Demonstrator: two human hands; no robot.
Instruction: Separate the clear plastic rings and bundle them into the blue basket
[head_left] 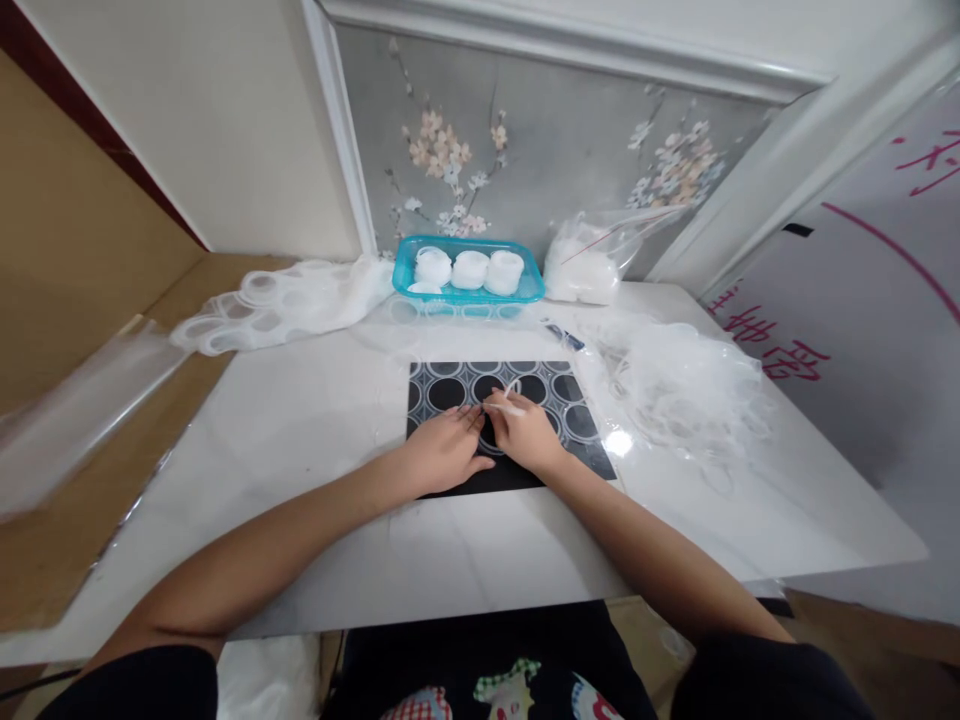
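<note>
Dark sleeves (139, 688) are seen as, over a ring-patterned sheet (579, 424), a white strip (511, 407) is pinched by the right hand (526, 436), the left hand (444, 450) laid flat; seemingly light and limp, the strip is best held at its end.

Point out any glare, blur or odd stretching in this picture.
Head view: bright glare on the white tabletop, just right of the black mat; head view, far left: the clear plastic looks stretched and soft; head view, centre: fine detail between left hand and right hand looks soft.
</note>
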